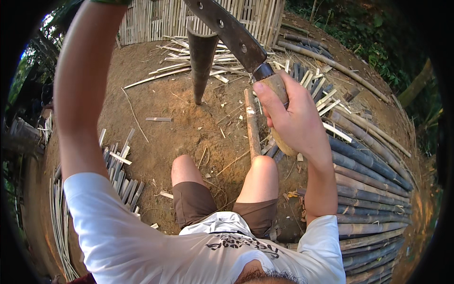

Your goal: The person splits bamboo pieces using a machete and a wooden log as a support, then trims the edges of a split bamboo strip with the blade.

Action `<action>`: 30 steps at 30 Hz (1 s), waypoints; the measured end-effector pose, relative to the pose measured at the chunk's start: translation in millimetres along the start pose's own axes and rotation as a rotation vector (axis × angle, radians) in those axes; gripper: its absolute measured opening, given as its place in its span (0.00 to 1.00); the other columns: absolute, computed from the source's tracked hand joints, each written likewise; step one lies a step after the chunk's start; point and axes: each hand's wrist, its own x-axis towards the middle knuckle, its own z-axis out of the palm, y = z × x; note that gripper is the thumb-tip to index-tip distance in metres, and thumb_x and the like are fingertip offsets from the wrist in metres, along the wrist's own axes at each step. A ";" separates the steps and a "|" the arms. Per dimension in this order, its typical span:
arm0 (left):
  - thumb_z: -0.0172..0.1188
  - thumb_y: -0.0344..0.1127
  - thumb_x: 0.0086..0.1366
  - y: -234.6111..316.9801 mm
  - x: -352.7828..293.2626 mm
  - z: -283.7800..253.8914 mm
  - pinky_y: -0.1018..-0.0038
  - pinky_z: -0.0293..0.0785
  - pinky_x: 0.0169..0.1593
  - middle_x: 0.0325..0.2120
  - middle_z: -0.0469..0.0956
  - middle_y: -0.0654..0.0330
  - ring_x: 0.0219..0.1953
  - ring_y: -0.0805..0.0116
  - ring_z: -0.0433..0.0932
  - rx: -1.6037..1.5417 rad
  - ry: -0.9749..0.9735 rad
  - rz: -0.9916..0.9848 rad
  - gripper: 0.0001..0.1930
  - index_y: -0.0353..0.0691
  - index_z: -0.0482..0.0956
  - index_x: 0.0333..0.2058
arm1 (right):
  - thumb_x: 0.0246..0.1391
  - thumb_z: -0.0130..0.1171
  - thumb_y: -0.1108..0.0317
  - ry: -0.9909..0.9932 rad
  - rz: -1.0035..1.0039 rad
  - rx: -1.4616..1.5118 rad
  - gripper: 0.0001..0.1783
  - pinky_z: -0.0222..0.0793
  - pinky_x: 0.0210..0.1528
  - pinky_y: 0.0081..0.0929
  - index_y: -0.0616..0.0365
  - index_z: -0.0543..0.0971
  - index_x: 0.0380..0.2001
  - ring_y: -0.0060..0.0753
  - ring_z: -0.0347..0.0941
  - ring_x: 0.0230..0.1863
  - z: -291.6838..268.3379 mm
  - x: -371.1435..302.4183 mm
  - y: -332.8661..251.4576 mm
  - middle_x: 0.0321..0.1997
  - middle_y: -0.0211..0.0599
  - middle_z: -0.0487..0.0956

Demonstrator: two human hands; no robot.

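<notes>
A machete (240,43) is being held in the right hand (297,113), to the right of the upright bamboo post (203,61), with the thumb and fingers being wrapped around its rounded wooden handle (274,86). The handle's butt is being left exposed below the palm. A dark metal collar (263,72) is being seen where wood meets blade, and the flat, scuffed, dull-grey steel is being pierced by three visible round holes. The blade is being slanted up and leftward, just beside the post's rim in this view; whether the two are touching cannot be told. The left forearm (82,90) is being raised to the left of the post, but its hand is being cut off by the upper edge, so its grip cannot be told.

The post itself is being shown as a hollow brown tube, appearing narrower towards the crumbly ochre soil (170,139). Behind it, pale, straight-edged split strips (177,61) are being seen heaped before an upright slat fence (149,21). To its right and nearer the body, smooth, rounded, grey-black bamboo poles (373,191) are being seen lying side by side, while a slender, patchily peeled stick (252,125) is being pointed towards the right knee (264,165). To its left and nearer the body, flat two-toned slats (124,182) are being seen loosely stacked.
</notes>
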 end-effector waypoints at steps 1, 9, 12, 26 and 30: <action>0.27 0.53 0.78 -2.0 -19.5 37.4 0.56 0.38 0.77 0.74 0.53 0.59 0.76 0.55 0.45 0.060 -0.101 0.052 0.32 0.44 0.52 0.73 | 0.63 0.59 0.53 -0.002 0.012 -0.016 0.22 0.68 0.31 0.42 0.65 0.75 0.31 0.51 0.76 0.25 -3.8 -1.3 -1.6 0.20 0.49 0.76; 0.45 0.49 0.77 -5.7 -68.2 -28.3 0.70 0.66 0.63 0.57 0.73 0.55 0.60 0.69 0.70 -0.825 0.636 -0.550 0.24 0.35 0.70 0.58 | 0.65 0.54 0.49 0.040 -0.035 -0.014 0.26 0.74 0.38 0.45 0.69 0.75 0.35 0.53 0.81 0.31 39.8 27.7 18.3 0.26 0.54 0.80; 0.42 0.60 0.75 60.3 -144.0 -3.6 0.63 0.69 0.56 0.47 0.78 0.50 0.49 0.59 0.78 -0.924 0.603 -0.926 0.32 0.33 0.76 0.52 | 0.67 0.45 0.43 0.073 0.048 0.068 0.32 0.75 0.42 0.43 0.69 0.74 0.40 0.49 0.82 0.36 62.1 56.0 24.2 0.35 0.54 0.81; 0.68 0.47 0.64 115.4 -234.4 5.8 0.76 0.73 0.29 0.25 0.82 0.61 0.24 0.77 0.77 -0.777 0.124 -1.345 0.19 0.36 0.81 0.42 | 0.62 0.49 0.32 -0.118 0.123 0.439 0.45 0.61 0.69 0.42 0.65 0.73 0.62 0.43 0.69 0.66 175.5 110.9 151.7 0.62 0.49 0.74; 0.72 0.45 0.60 63.8 -243.8 -20.1 0.76 0.74 0.32 0.25 0.82 0.61 0.26 0.76 0.78 -0.849 -0.146 -1.396 0.19 0.34 0.81 0.39 | 0.54 0.65 0.43 -0.018 0.923 -0.382 0.51 0.54 0.71 0.59 0.65 0.58 0.70 0.60 0.47 0.76 219.5 15.2 379.2 0.75 0.60 0.52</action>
